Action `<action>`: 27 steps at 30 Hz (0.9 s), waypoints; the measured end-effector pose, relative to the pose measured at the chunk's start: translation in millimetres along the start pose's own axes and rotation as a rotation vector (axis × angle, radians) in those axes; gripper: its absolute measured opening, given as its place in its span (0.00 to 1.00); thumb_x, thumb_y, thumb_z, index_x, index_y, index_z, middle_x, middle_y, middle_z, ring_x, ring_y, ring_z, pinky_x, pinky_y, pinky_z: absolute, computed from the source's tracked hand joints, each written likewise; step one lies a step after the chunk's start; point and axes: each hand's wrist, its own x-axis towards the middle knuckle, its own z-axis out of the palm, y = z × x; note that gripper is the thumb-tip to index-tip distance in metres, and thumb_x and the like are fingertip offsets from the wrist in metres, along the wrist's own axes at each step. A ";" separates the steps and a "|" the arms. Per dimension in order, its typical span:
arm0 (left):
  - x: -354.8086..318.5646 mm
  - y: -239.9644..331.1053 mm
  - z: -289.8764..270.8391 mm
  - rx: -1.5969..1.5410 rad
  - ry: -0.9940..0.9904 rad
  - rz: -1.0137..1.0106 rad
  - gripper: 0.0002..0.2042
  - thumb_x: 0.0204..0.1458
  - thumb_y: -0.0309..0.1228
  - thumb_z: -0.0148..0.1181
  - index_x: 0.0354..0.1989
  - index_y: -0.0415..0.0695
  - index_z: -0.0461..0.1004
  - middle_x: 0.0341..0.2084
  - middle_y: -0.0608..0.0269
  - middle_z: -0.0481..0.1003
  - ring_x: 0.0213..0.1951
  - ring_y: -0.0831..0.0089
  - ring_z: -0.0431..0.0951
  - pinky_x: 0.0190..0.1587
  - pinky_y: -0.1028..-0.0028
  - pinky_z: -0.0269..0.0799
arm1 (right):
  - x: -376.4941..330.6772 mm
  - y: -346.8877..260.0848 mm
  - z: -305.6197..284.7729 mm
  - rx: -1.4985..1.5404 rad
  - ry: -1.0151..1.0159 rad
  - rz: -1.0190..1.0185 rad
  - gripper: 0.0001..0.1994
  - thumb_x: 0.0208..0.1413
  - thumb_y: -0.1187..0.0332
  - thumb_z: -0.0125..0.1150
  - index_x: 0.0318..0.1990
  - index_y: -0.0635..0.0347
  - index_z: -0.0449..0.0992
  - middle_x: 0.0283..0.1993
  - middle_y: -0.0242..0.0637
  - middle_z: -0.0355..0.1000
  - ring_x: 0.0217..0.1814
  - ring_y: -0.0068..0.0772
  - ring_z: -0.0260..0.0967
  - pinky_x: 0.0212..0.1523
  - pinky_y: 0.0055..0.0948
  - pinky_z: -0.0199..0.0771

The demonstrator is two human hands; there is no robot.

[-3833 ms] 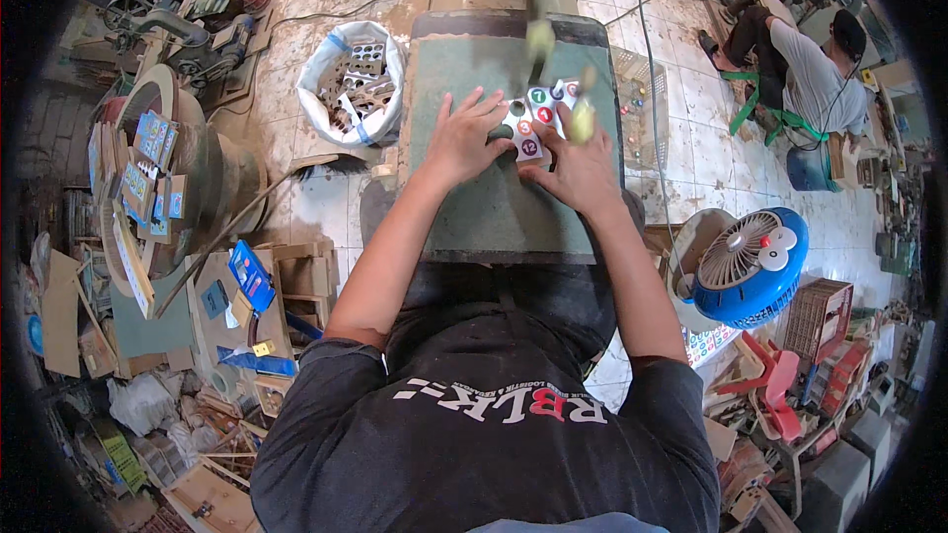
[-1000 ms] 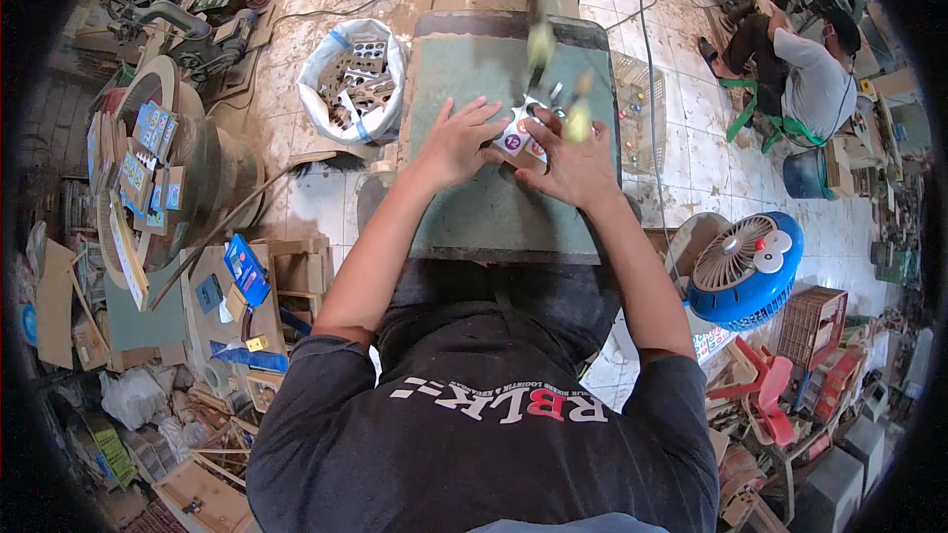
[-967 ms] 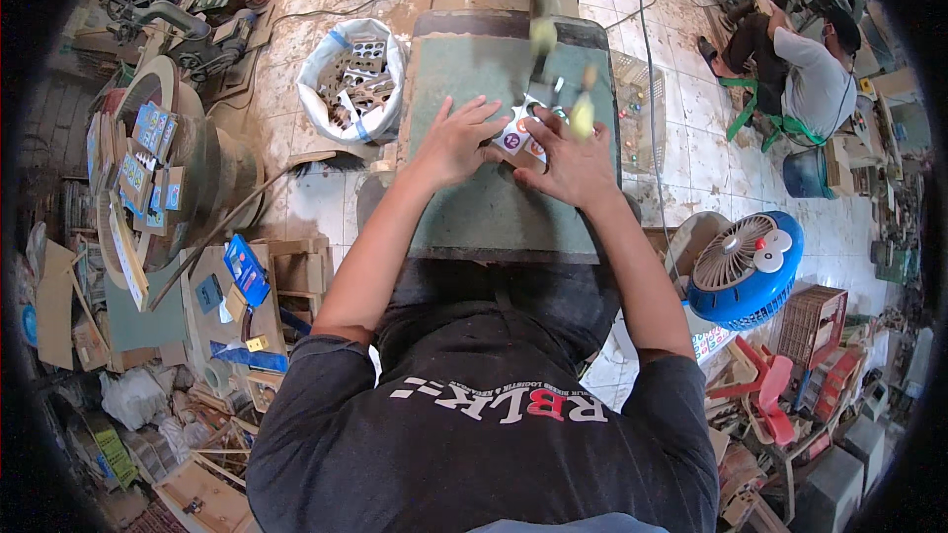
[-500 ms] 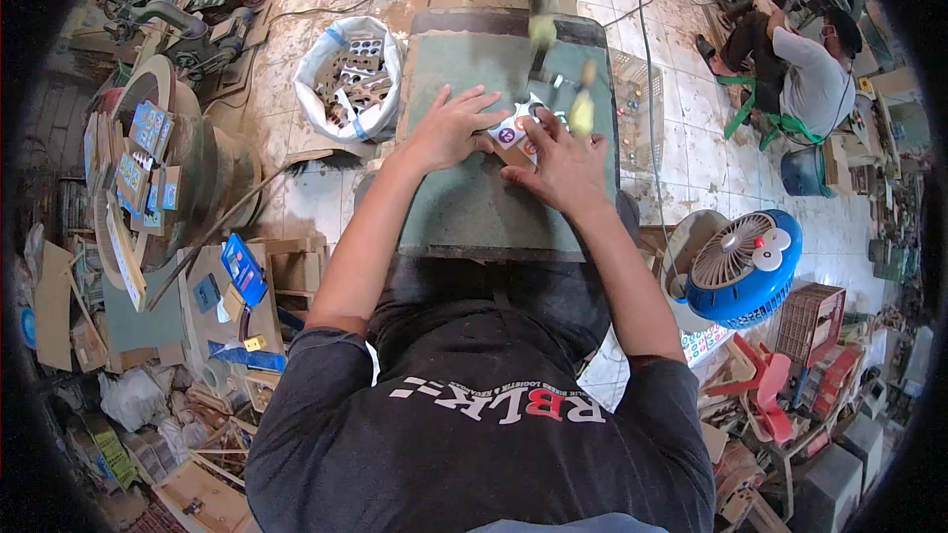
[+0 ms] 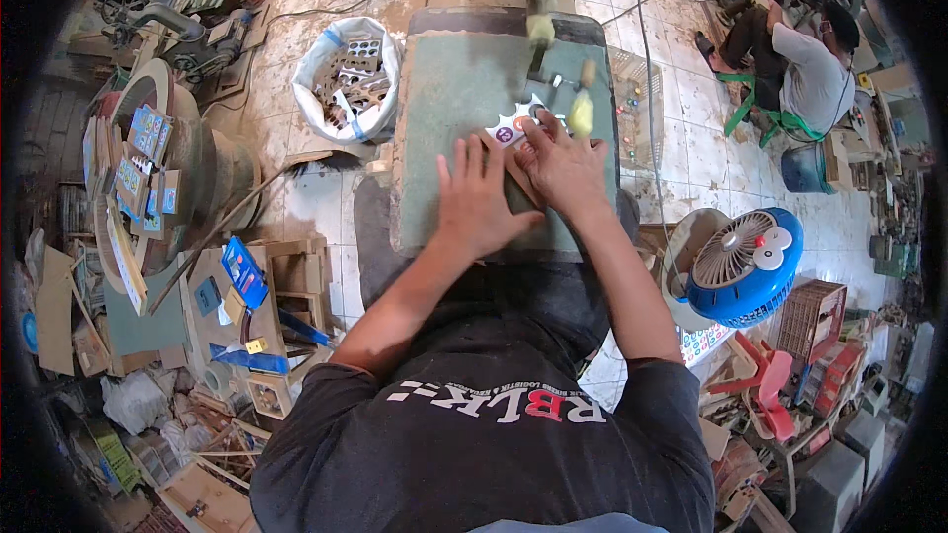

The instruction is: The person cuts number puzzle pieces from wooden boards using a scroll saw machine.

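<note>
A thin brown board (image 5: 507, 128) with a white face, coloured round marks and a scalloped far edge lies on the green-grey work table (image 5: 444, 69). My right hand (image 5: 565, 166) bends over its right part, fingers on top and thumb toward its near side, gripping it. With fingers spread flat, my left hand (image 5: 481, 199) rests at the board's near left; its fingertips touch or almost touch the near edge. Just beyond the board stands a machine's dark metal head (image 5: 536, 61) with yellow-green wrapped parts (image 5: 581, 114). The right fingers hide part of the board.
Left of the table stands a white sack (image 5: 308, 69) of brown cut-out scraps. Stacked printed boards (image 5: 148, 133) lie farther left. A blue fan (image 5: 741, 266) is at right, below a plastic crate (image 5: 637, 109). Another person (image 5: 810, 69) sits at the far right.
My left hand has moved from the board's left side toward me and now lies flatter. The board has turned slightly. My right hand stays on it, shifted only a little.
</note>
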 end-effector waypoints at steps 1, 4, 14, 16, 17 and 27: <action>-3.9 8.2 6.4 -0.011 0.001 -0.010 0.58 0.45 0.57 0.79 0.78 0.36 0.54 0.77 0.37 0.56 0.80 0.40 0.50 0.78 0.34 0.41 | 2.3 -0.8 -6.1 0.025 -0.053 0.021 0.23 0.68 0.46 0.59 0.68 0.29 0.73 0.74 0.26 0.70 0.68 0.48 0.72 0.58 0.64 0.64; -3.5 7.0 11.9 -0.010 -0.007 -0.018 0.61 0.44 0.57 0.79 0.79 0.34 0.51 0.77 0.35 0.53 0.81 0.40 0.48 0.78 0.33 0.39 | 2.4 -1.5 -7.6 0.060 -0.134 0.045 0.23 0.68 0.45 0.57 0.69 0.29 0.73 0.74 0.27 0.70 0.71 0.48 0.68 0.57 0.65 0.65; 9.7 -15.3 0.6 -0.031 -0.076 0.060 0.61 0.43 0.55 0.80 0.80 0.36 0.50 0.80 0.37 0.50 0.82 0.43 0.47 0.79 0.34 0.40 | 4.6 -2.9 -17.6 0.045 -0.214 0.080 0.25 0.70 0.42 0.55 0.71 0.30 0.72 0.74 0.29 0.69 0.71 0.52 0.68 0.59 0.64 0.68; 12.1 -20.3 -1.6 -0.012 -0.102 0.077 0.61 0.42 0.55 0.80 0.80 0.36 0.50 0.80 0.37 0.50 0.82 0.43 0.48 0.79 0.34 0.41 | 6.0 -4.2 -24.4 0.052 -0.250 0.089 0.26 0.70 0.42 0.55 0.71 0.30 0.71 0.74 0.30 0.69 0.71 0.52 0.68 0.59 0.64 0.69; 13.3 -23.4 -2.8 0.006 -0.126 0.093 0.61 0.41 0.54 0.80 0.80 0.36 0.51 0.80 0.38 0.50 0.82 0.44 0.48 0.79 0.34 0.41 | 6.8 -5.0 -26.8 0.057 -0.285 0.096 0.26 0.69 0.42 0.55 0.72 0.31 0.71 0.74 0.30 0.69 0.71 0.52 0.69 0.59 0.63 0.69; 26.3 -56.7 -9.7 -0.026 -0.131 0.229 0.60 0.38 0.51 0.79 0.79 0.38 0.54 0.79 0.40 0.53 0.81 0.44 0.50 0.79 0.34 0.41 | 4.8 -5.9 -25.4 0.049 -0.253 0.082 0.28 0.67 0.44 0.59 0.72 0.33 0.71 0.72 0.34 0.70 0.64 0.55 0.74 0.59 0.57 0.76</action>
